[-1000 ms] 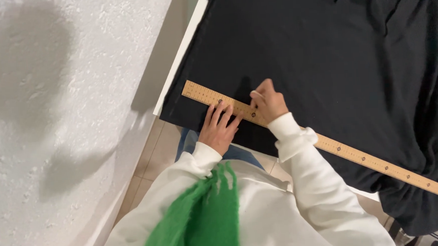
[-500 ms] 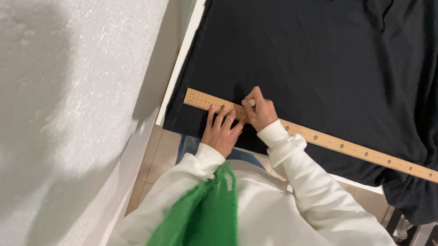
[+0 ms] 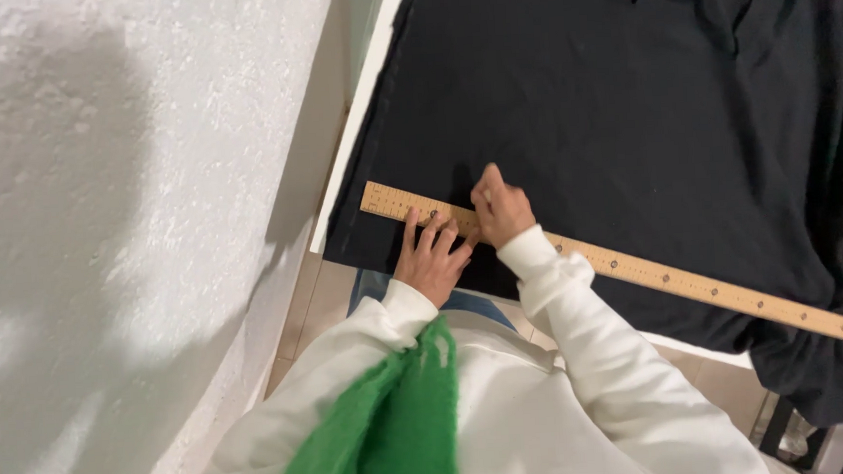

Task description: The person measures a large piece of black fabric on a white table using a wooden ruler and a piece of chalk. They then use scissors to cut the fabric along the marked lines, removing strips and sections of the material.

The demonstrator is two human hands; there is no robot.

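Black fabric (image 3: 626, 111) lay spread flat over a white-edged worktop (image 3: 362, 110), covering nearly all of it and hanging off the near edge at the right. A long wooden ruler (image 3: 713, 289) crossed the cloth on a slant, its left end near the cloth's near left corner and its right end running out toward the lower right. The left hand (image 3: 432, 256) was pressed flat on the ruler near that left end, fingers spread apart and pointing away from the body, holding the ruler down. The right hand (image 3: 502, 209) sat just beside it, touching the ruler's far edge, fingers bunched together as if pinched on a small marking tool; the tool itself was too small to make out, so what the hand gripped could not be told. Both arms wore white sleeves (image 3: 591, 353), and a green scarf (image 3: 393, 431) hung at the chest. To do this well, by my judgement, the flat hand needed steady downward weight so the ruler would not pivot on the slippery cloth, and the marking hand needed to hug the ruler's edge closely. A rough white wall (image 3: 123, 233) stood to the left.
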